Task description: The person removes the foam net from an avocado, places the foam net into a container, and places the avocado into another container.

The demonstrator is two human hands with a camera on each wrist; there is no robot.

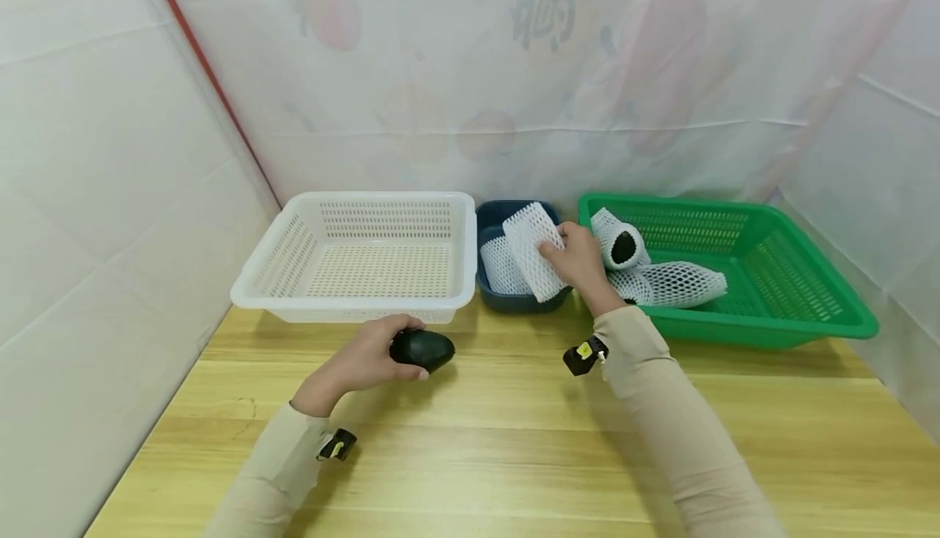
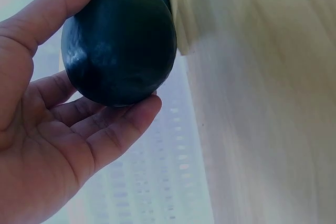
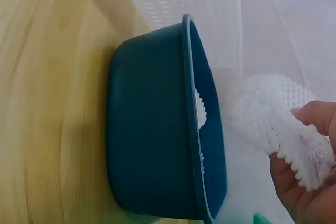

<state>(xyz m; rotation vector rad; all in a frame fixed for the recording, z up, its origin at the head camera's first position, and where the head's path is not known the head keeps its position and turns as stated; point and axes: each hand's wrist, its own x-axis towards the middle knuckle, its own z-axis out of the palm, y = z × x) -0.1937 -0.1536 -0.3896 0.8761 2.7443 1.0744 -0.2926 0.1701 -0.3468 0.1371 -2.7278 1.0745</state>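
Note:
My left hand holds a dark green avocado, smooth and glossy, in front of the white basket. In the left wrist view, thumb and fingertips grip the avocado from opposite sides. Over the dark blue bin, my right hand pinches a white foam net sleeve by its edge. The right wrist view shows this sleeve just above the bin's rim, flattened and with nothing visible inside. Another foam net lies inside the bin.
The white slotted basket stands left of the bin. At right, a green basket contains foam-netted dark fruits, one showing at its sleeve's opening. White sheeting encloses the back and sides of the wooden table.

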